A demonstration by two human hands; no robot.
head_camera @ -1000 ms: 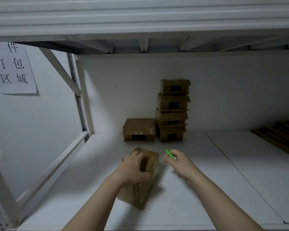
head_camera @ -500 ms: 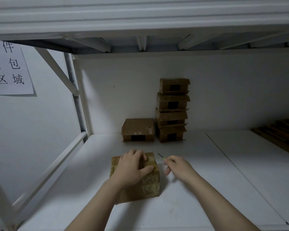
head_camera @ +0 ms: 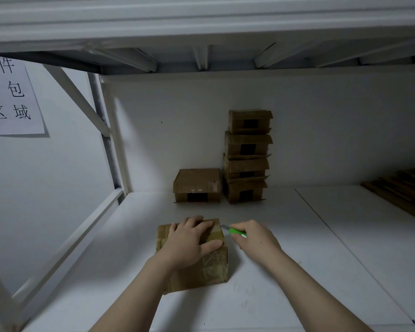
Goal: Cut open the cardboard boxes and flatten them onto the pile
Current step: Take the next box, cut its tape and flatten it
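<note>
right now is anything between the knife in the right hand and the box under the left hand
Nothing visible. The right hand holds the green knife with its blade tip at the far right top corner of the box. The left hand presses flat on the box top, fingers near the blade.

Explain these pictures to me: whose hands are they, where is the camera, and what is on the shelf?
There is no machine here: a person works with bare hands. The one camera sits on their head and looks forward and down, so the arms enter from the bottom. The left hand presses flat on a cardboard box on the white shelf. The right hand holds a green knife, its blade by the box's far right corner. Behind stand a stack of four boxes and a single box left of it. At the far right lies flattened cardboard. A paper sign hangs on the left wall.
</note>
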